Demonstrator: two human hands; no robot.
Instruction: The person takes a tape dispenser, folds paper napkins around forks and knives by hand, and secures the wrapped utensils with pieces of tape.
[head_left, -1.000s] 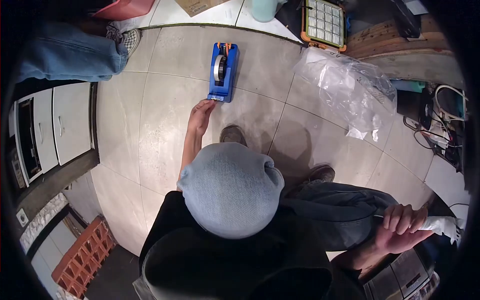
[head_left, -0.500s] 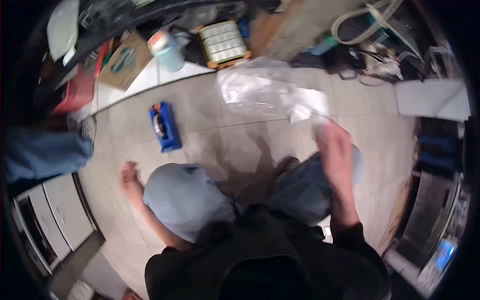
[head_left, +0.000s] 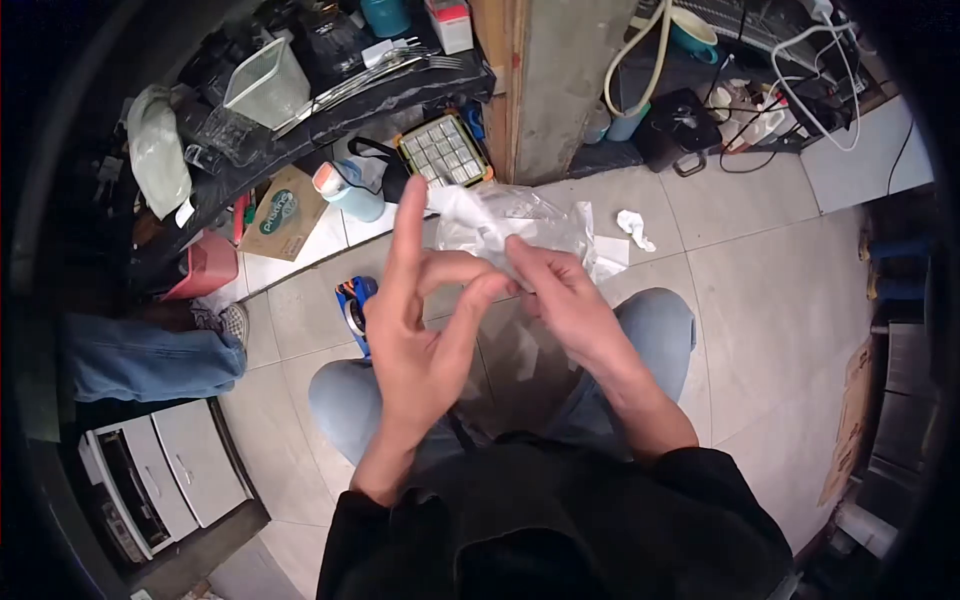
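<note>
My right hand [head_left: 575, 315] pinches a thin white strip [head_left: 468, 212], paper or plastic, which sticks out up and to the left. Close beside it, the thumb and a finger of my left hand [head_left: 415, 330] meet at the tips, while another finger points upward. What that pinch holds, if anything, is hidden near the right fingertips. Beyond both hands a clear plastic bag [head_left: 530, 205] lies on the floor, with a white sheet [head_left: 610, 258] at its right. A blue tape dispenser [head_left: 352, 305] stands left of my left hand, which partly covers it.
A crumpled white piece [head_left: 635, 230] lies on the tiled floor. Along the far side are a cardboard box [head_left: 283, 212], a light-blue bottle [head_left: 355, 195] and an organizer case [head_left: 445, 150] beneath a dark shelf [head_left: 350, 100]. Another person's jeans leg [head_left: 155, 355] is at left.
Both hands have come up and together in front of me, from far apart over the floor. A white strip now shows in my right hand. The view has shifted, showing more of the shelf.
</note>
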